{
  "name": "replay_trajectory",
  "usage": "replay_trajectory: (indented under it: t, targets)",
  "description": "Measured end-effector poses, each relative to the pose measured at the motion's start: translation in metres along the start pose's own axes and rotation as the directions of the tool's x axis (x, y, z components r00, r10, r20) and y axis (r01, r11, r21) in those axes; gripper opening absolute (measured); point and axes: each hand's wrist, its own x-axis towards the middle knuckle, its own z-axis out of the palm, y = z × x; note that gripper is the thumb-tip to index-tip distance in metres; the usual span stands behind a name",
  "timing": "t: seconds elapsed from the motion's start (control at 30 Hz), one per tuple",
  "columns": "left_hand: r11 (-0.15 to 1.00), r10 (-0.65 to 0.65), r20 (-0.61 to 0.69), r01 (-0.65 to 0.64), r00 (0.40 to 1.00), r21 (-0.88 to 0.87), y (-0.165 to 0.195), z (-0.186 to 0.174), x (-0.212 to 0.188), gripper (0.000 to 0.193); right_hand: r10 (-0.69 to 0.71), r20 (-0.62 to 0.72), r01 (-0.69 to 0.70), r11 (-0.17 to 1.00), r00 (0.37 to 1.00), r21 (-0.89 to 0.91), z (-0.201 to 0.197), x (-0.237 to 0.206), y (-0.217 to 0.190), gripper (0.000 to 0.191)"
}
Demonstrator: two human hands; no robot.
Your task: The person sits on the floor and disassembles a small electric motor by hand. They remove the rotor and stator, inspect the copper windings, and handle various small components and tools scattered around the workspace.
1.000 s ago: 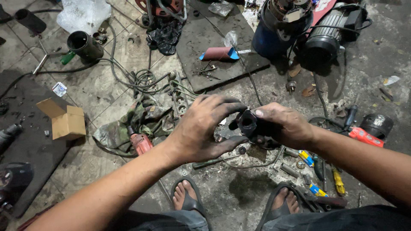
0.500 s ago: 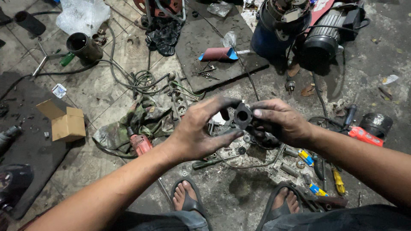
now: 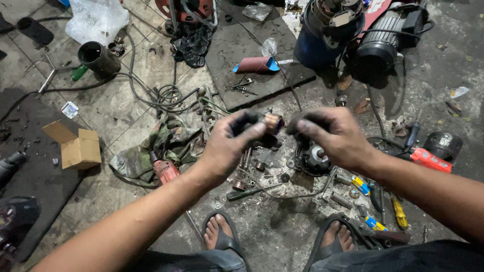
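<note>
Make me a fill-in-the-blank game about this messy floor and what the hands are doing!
1. The left hand holds a small part with a shiny ____-coloured ring.
2. The open cardboard box lies on the person's ____ side.
3. The person's feet wear ____.
4. The drill beside the camouflage cloth is ____.

Missing words: copper; left; sandals; red
</note>
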Motion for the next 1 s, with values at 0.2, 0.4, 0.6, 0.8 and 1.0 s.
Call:
replay_trajectory:
  t: [0.2,0.4,0.6,0.8,1.0]
  targets:
    - [0.933,-0.086,0.057,0.100,0.995,-0.347,-0.013,-0.011,0.004,0.032,-0.738,0.296,0.795,0.569,0.606,-0.211,-0.011,-0.007,-0.035,0.008]
    - [0.958,-0.029,0.071,0.048,0.997,-0.284,-0.026,-0.008,0.006,0.029,-0.750,0.470,0.884,0.374,0.466,-0.280,0.008,-0.007,-0.048,0.022]
    - [0.992,-0.002,0.027,0.005,1.000,-0.123,-0.027,-0.006,0.004,0.023,-0.678,0.497,0.841,0.452,0.541,-0.298,0.015,-0.011,-0.047,0.022]
    - [0.999,0.009,-0.011,-0.009,1.000,-0.044,-0.023,0.008,0.002,0.031,-0.594,0.360,0.684,0.695,0.720,-0.221,0.018,-0.017,-0.042,0.013]
    - [0.964,0.039,0.012,-0.041,0.999,0.263,-0.011,0.013,-0.002,0.058,-0.421,0.242,0.390,0.906,0.874,0.168,0.011,-0.018,-0.036,0.013]
